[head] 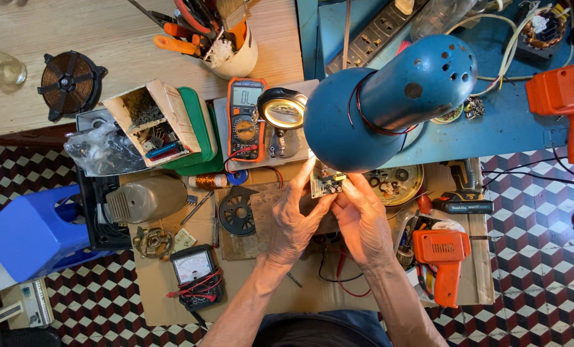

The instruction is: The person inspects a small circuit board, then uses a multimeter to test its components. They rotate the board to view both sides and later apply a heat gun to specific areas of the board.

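Note:
Both hands are raised under a blue desk lamp [390, 96] and hold a small green circuit board [326, 183] between them. My left hand [295, 222] grips the board's left edge with thumb and fingers. On the board's right side, my right hand [363, 218] pinches it with its fingertips. The lamp's shade hides the top of the board. Red and black leads [338, 283] trail on the cardboard below my wrists.
An orange digital multimeter [246, 119] and a round magnifier [282, 110] lie left of the lamp. An analogue meter [194, 270], a black fan wheel [237, 212], an orange glue gun [442, 257], a blue stool [33, 231] and a cup of tools [226, 45] surround the work area.

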